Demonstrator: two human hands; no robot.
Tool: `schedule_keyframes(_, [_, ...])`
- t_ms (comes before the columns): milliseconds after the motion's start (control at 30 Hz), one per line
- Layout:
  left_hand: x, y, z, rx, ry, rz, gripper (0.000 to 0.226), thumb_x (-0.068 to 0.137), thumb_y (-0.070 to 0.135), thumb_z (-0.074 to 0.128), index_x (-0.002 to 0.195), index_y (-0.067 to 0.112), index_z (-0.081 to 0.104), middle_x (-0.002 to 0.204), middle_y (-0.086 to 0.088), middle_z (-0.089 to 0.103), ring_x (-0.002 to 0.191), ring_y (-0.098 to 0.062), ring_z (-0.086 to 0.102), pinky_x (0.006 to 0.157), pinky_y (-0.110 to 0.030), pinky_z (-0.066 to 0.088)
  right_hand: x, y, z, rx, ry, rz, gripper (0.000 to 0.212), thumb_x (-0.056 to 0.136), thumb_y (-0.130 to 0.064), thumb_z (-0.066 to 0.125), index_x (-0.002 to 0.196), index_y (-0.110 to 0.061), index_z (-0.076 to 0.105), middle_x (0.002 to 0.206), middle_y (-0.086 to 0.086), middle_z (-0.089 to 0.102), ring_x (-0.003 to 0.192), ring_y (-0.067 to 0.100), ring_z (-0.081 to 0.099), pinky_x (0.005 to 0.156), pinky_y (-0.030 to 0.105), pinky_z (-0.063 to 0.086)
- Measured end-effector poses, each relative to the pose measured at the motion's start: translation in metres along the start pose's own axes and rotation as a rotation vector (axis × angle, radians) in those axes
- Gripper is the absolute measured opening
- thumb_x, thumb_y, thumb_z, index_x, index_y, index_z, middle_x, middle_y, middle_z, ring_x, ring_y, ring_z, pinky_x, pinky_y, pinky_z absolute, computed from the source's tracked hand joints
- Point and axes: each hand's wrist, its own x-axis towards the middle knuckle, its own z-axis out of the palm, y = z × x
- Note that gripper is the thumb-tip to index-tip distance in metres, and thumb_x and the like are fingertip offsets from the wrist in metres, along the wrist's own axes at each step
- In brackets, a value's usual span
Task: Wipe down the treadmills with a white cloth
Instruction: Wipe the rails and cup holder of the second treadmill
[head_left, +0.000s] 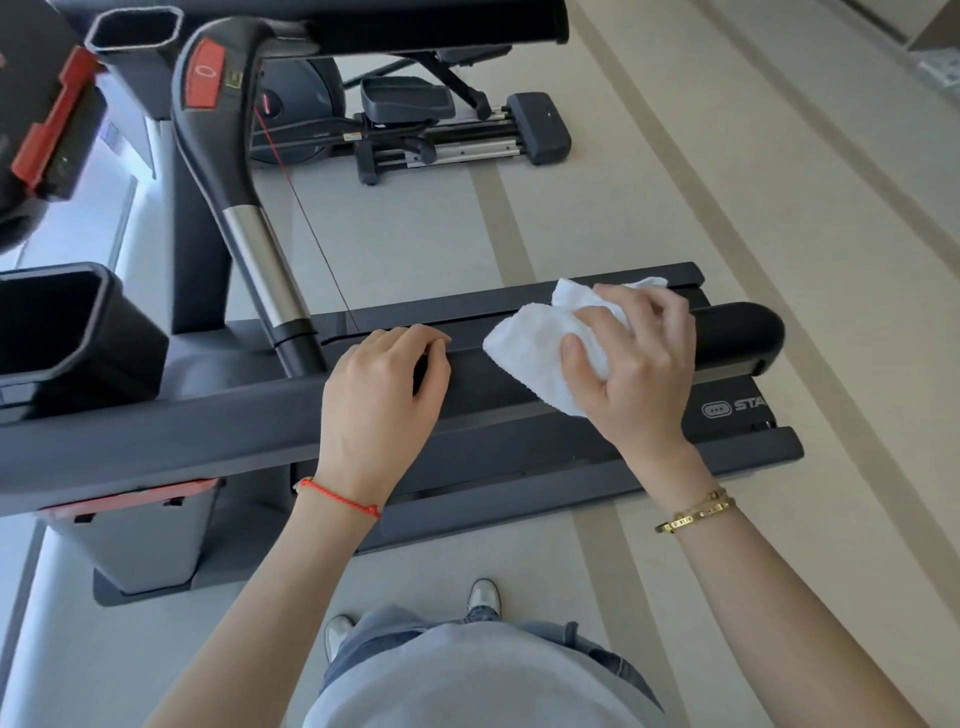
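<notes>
A dark grey treadmill handrail runs across the view in front of me, ending in a rounded tip at the right. My right hand presses a bunched white cloth onto the top of that rail near its right end. My left hand rests on the same rail just left of the cloth, fingers curled over the far edge and gripping it. The treadmill deck with a white logo lies below the rail.
A second handrail with a red button and a chrome section slants down at the upper left. Black cup holders sit at the left. An elliptical machine stands on the beige floor behind. My shoes are near the treadmill's side.
</notes>
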Motion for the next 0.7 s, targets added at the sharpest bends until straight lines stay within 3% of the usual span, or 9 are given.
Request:
schedule_keyframes(433, [0.012,0.043,0.033,-0.018,-0.034,0.006,0.018,0.096,0.015,0.054,0.095,0.018,0.071,0.082,0.006,0.070,0.074,-0.017,0.063,0.062,-0.034,0.051,0.000,0.089,-0.016,-0.018,-0.009,0.068,0.037,0.096,-0.041,0.048,0.086,-0.013,0.069,0.107,0.003,0.066,0.100,0.032,0.049,0.084,0.045,0.044])
schedule_keyframes(700, [0.014,0.052,0.041,0.011,-0.005,0.008,0.018,0.094,0.015,0.055,0.089,0.019,0.071,0.077,0.008,0.069,0.073,-0.017,0.060,0.058,-0.034,0.048,0.002,0.087,-0.021,0.009,-0.005,0.141,0.040,0.097,-0.042,0.045,0.083,-0.013,0.069,0.107,0.001,0.066,0.100,0.032,0.049,0.086,0.044,0.043])
